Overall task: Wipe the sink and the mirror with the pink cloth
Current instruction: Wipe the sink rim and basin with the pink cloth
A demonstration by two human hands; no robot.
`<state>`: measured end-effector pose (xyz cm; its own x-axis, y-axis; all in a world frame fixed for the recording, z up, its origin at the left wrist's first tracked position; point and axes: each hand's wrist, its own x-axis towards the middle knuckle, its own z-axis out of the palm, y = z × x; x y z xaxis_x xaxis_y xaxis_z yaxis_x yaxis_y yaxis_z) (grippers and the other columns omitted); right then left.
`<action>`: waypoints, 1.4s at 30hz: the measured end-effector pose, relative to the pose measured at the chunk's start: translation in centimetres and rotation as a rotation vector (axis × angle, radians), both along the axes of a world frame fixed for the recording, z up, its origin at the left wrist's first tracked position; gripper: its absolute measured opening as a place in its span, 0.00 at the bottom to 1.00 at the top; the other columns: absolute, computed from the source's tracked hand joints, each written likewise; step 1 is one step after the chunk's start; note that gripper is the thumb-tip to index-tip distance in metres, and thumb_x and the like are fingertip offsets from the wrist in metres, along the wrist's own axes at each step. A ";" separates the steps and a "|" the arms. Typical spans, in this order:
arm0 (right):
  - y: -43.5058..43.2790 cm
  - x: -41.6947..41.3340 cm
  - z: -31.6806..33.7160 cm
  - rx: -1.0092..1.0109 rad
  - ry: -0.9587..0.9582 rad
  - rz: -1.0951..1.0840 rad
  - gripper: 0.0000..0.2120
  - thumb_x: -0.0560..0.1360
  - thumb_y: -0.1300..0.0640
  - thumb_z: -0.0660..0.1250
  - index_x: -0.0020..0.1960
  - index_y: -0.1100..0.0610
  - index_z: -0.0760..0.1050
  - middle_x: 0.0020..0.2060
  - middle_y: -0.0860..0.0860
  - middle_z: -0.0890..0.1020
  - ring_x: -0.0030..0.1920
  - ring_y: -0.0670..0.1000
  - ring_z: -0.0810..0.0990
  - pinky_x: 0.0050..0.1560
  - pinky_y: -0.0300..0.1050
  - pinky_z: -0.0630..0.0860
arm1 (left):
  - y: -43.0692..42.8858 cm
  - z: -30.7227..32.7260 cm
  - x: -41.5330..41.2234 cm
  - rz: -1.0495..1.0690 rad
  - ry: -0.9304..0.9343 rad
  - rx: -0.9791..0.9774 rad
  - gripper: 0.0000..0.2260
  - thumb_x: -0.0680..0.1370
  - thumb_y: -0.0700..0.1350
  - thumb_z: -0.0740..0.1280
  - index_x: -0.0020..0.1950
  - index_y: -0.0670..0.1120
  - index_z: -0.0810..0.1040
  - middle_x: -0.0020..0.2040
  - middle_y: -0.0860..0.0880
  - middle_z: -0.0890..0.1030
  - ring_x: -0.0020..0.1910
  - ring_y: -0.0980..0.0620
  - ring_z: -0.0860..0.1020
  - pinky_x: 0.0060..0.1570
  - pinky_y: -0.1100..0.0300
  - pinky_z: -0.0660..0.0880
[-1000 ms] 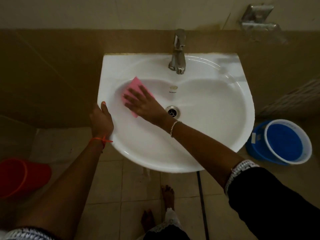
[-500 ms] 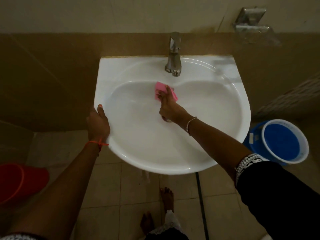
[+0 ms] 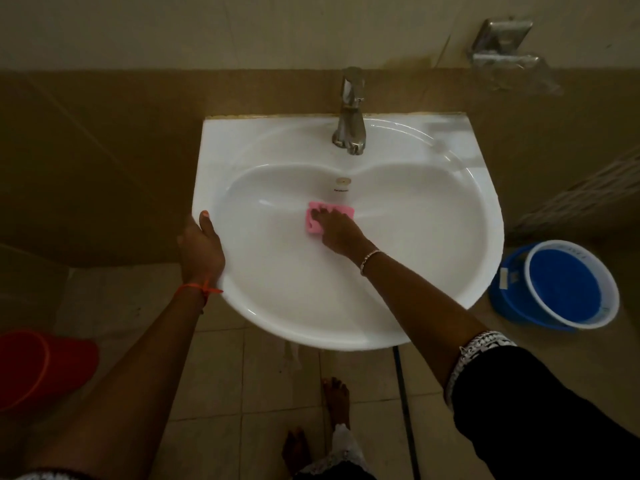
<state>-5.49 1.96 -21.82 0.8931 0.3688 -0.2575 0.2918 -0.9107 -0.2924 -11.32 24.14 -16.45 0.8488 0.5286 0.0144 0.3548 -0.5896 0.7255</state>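
Two hands: R (image 3: pixel 337 232) flat on cloth (image 3: pixel 312 230), L (image 3: pixel 201 247) round sink (image 3: pixel 221 143)

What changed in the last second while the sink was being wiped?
The right hand slid the pink cloth from the left side of the sink across to the back wall under the tap. It then drew the cloth toward the person, to just below the overflow hole. The left hand kept gripping the sink's left rim.
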 end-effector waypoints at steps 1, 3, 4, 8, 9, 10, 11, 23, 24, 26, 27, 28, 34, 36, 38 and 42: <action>0.0 0.2 0.2 0.108 0.063 -0.054 0.20 0.74 0.67 0.57 0.65 0.59 0.69 0.63 0.59 0.74 0.64 0.61 0.71 0.62 0.59 0.72 | -0.1 0.1 0.0 0.006 0.007 -0.004 0.19 0.82 0.46 0.52 0.65 0.34 0.69 0.63 0.32 0.74 0.62 0.35 0.72 0.63 0.50 0.67; 0.2 0.5 1.0 0.249 0.098 -0.113 0.13 0.74 0.62 0.60 0.57 0.58 0.75 0.56 0.59 0.79 0.58 0.60 0.76 0.59 0.55 0.73 | -0.2 0.1 0.1 0.010 0.004 -0.012 0.19 0.82 0.45 0.52 0.65 0.34 0.69 0.63 0.32 0.74 0.63 0.35 0.72 0.62 0.51 0.66; 0.2 0.6 1.4 0.269 0.135 -0.115 0.10 0.74 0.58 0.61 0.53 0.57 0.77 0.53 0.59 0.80 0.55 0.60 0.77 0.58 0.54 0.73 | -0.2 0.1 0.1 0.012 0.004 -0.014 0.19 0.82 0.45 0.52 0.65 0.34 0.69 0.63 0.33 0.74 0.63 0.36 0.72 0.62 0.51 0.65; 0.6 -0.5 2.8 0.075 0.233 -0.017 0.15 0.76 0.51 0.60 0.50 0.60 0.78 0.50 0.60 0.81 0.52 0.58 0.79 0.45 0.42 0.71 | -0.3 0.1 0.1 0.026 -0.001 0.013 0.19 0.82 0.45 0.53 0.66 0.33 0.67 0.65 0.32 0.72 0.64 0.35 0.70 0.63 0.53 0.62; 0.6 -1.0 3.3 0.060 0.269 0.026 0.14 0.75 0.54 0.60 0.50 0.62 0.78 0.49 0.61 0.81 0.52 0.57 0.79 0.43 0.40 0.70 | -0.4 0.2 0.1 0.034 0.007 0.020 0.19 0.82 0.45 0.53 0.66 0.33 0.67 0.64 0.32 0.72 0.64 0.35 0.70 0.63 0.52 0.62; 0.6 -1.6 3.8 0.061 0.318 0.057 0.14 0.74 0.57 0.58 0.48 0.65 0.78 0.47 0.61 0.81 0.50 0.57 0.80 0.41 0.39 0.71 | -0.5 0.4 0.1 0.048 0.023 0.029 0.19 0.82 0.45 0.53 0.65 0.32 0.68 0.64 0.31 0.72 0.64 0.34 0.70 0.62 0.51 0.62; 0.5 -2.1 4.2 0.073 0.368 0.079 0.14 0.73 0.59 0.56 0.47 0.66 0.77 0.46 0.61 0.81 0.49 0.56 0.79 0.41 0.39 0.71 | -0.6 0.4 0.2 0.062 0.034 0.041 0.19 0.82 0.45 0.53 0.64 0.32 0.68 0.64 0.30 0.72 0.64 0.34 0.70 0.62 0.50 0.61; -2.5 -5.1 10.5 0.022 1.046 0.120 0.15 0.66 0.77 0.53 0.33 0.60 0.71 0.34 0.54 0.73 0.38 0.52 0.72 0.35 0.40 0.69 | -0.4 -0.2 0.6 0.065 0.035 0.081 0.20 0.82 0.45 0.53 0.67 0.33 0.66 0.66 0.30 0.70 0.67 0.35 0.68 0.67 0.50 0.59; -2.7 -4.9 11.0 -0.004 1.086 0.125 0.16 0.66 0.79 0.53 0.33 0.62 0.71 0.35 0.55 0.73 0.39 0.52 0.73 0.37 0.41 0.71 | -0.3 -0.3 0.6 0.057 0.033 0.079 0.20 0.81 0.45 0.53 0.67 0.32 0.67 0.66 0.30 0.70 0.66 0.34 0.68 0.67 0.49 0.60; -2.9 -4.3 11.8 -0.151 1.092 0.158 0.14 0.67 0.79 0.53 0.35 0.65 0.71 0.36 0.56 0.73 0.41 0.56 0.74 0.39 0.43 0.73 | -0.3 -0.3 0.5 0.048 0.032 0.068 0.20 0.82 0.45 0.52 0.66 0.32 0.67 0.65 0.30 0.71 0.65 0.33 0.69 0.66 0.49 0.61; -2.9 -3.9 12.2 -0.277 1.059 0.192 0.11 0.67 0.78 0.55 0.39 0.66 0.72 0.36 0.56 0.73 0.41 0.56 0.74 0.37 0.42 0.73 | -0.3 -0.2 0.5 0.048 0.034 0.068 0.20 0.82 0.45 0.52 0.66 0.32 0.67 0.65 0.30 0.71 0.65 0.33 0.69 0.66 0.48 0.61; -2.9 -3.4 12.6 -0.417 0.992 0.229 0.09 0.69 0.76 0.56 0.43 0.66 0.71 0.36 0.55 0.73 0.39 0.55 0.74 0.33 0.40 0.73 | -0.4 -0.1 0.5 0.050 0.034 0.074 0.20 0.82 0.45 0.52 0.66 0.32 0.66 0.66 0.30 0.70 0.66 0.34 0.69 0.66 0.49 0.61; -6.3 0.2 11.7 -0.122 0.258 -0.064 0.14 0.78 0.59 0.58 0.58 0.65 0.75 0.53 0.58 0.80 0.51 0.56 0.78 0.47 0.45 0.73 | -0.3 0.0 0.5 0.055 0.063 0.083 0.20 0.82 0.46 0.52 0.65 0.32 0.67 0.65 0.30 0.71 0.64 0.33 0.69 0.64 0.49 0.61; -6.7 0.6 10.2 0.146 -0.061 -0.085 0.13 0.77 0.58 0.61 0.58 0.59 0.78 0.57 0.56 0.81 0.57 0.55 0.78 0.55 0.48 0.75 | -0.4 0.1 0.4 0.055 0.063 0.075 0.20 0.82 0.45 0.52 0.66 0.32 0.67 0.65 0.30 0.71 0.65 0.34 0.69 0.64 0.50 0.60; -6.5 0.6 7.9 0.079 -0.322 0.126 0.12 0.74 0.59 0.65 0.57 0.56 0.79 0.58 0.54 0.81 0.59 0.58 0.78 0.57 0.52 0.76 | -0.5 0.3 0.3 0.054 0.064 0.068 0.20 0.82 0.45 0.52 0.66 0.32 0.67 0.65 0.30 0.71 0.65 0.34 0.69 0.63 0.51 0.59; -5.2 -0.6 5.2 -0.465 -0.442 0.611 0.16 0.66 0.59 0.70 0.52 0.49 0.80 0.56 0.48 0.82 0.60 0.58 0.78 0.59 0.61 0.74 | -0.4 0.1 0.3 0.037 0.053 0.070 0.20 0.82 0.46 0.52 0.66 0.32 0.67 0.65 0.30 0.71 0.65 0.33 0.69 0.65 0.49 0.63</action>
<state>-6.11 -3.29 -16.64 0.6279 0.7576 -0.1785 0.7646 -0.5575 0.3232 -10.99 23.78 -16.37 0.8293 0.5588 0.0080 0.4140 -0.6239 0.6628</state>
